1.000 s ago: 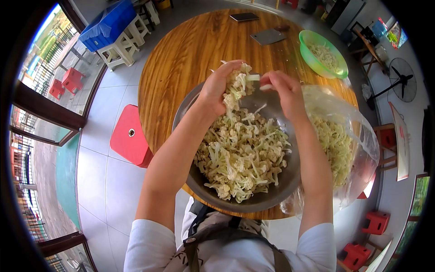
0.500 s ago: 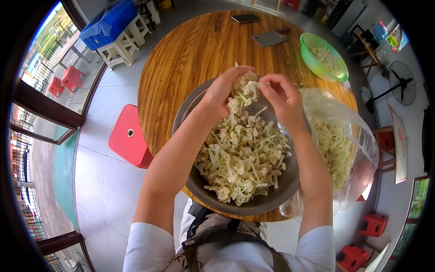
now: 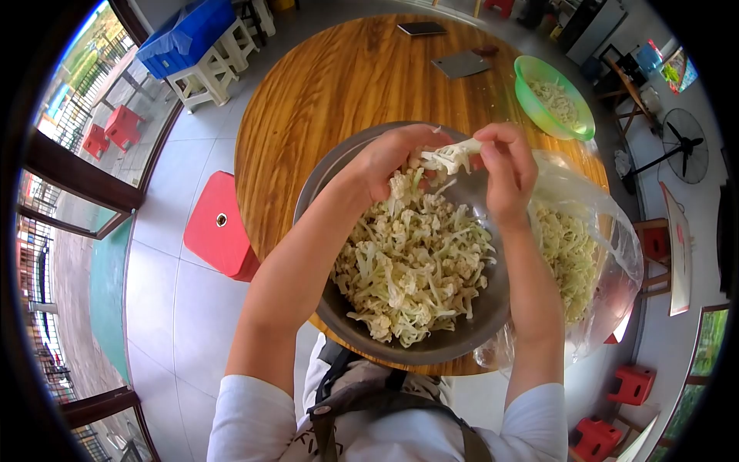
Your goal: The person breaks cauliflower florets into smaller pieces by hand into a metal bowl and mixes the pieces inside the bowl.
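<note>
A wide metal bowl (image 3: 331, 308) holds a heap of small cauliflower pieces (image 3: 419, 262). Over its far side, my left hand (image 3: 396, 158) curls around some cauliflower; the fingers partly hide it. A pale cauliflower floret (image 3: 450, 158) stretches between both hands. Its stem end is pinched between thumb and fingers of my right hand (image 3: 508, 165), above the bowl's far right rim. Right of the bowl, a clear plastic bag (image 3: 616, 246) contains more cut cauliflower.
On the round wooden table (image 3: 331, 85) lie a dark phone (image 3: 422, 28) and a cleaver (image 3: 462, 65). A green basin (image 3: 531, 104) with pale strips stands at the far right edge. A red stool (image 3: 215, 223) is beside the table at left.
My right hand has moved slightly right and turned, drawing the floret's stem out from the left hand. The left hand has shifted a little down and right.
</note>
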A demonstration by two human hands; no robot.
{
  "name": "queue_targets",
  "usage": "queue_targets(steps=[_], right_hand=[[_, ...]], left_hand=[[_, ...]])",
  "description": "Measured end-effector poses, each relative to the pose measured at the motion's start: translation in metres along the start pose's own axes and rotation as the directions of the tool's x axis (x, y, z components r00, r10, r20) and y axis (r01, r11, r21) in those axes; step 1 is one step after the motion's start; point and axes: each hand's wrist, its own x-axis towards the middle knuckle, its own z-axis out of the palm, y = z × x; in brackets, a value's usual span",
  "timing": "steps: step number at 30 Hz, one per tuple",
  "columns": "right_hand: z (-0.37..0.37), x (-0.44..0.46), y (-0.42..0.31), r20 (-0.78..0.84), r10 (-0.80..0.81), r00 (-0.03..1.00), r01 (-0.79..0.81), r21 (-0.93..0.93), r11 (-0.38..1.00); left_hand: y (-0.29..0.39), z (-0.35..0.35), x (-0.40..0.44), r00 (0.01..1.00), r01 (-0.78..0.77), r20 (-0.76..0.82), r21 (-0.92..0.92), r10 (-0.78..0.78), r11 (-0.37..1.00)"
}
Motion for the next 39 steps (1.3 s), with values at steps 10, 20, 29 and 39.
queue_targets(steps=[10,20,29,39], right_hand=[[-0.003,0.003,-0.001,-0.062,0.108,0.992,-0.102,0.094,0.990],[0.001,0.008,0.008,-0.155,0.350,0.924,-0.257,0.427,0.867],[0.008,0.004,0.011,-0.042,0.128,0.991,-0.129,-0.028,0.991],[0.014,0.005,0.004,0.081,-0.169,0.982,0.185,-0.569,0.801]], left_hand=[[0.006,-0.003,-0.002,0.989,-0.078,-0.128,0.010,0.079,0.997],[0.006,0.000,-0.005,0.965,-0.252,-0.030,0.158,0.260,0.955],[0.005,0.001,-0.006,0.964,-0.248,-0.069,0.128,0.258,0.960],[0.003,0.003,-0.003,0.937,-0.264,-0.209,0.095,0.279,0.960]])
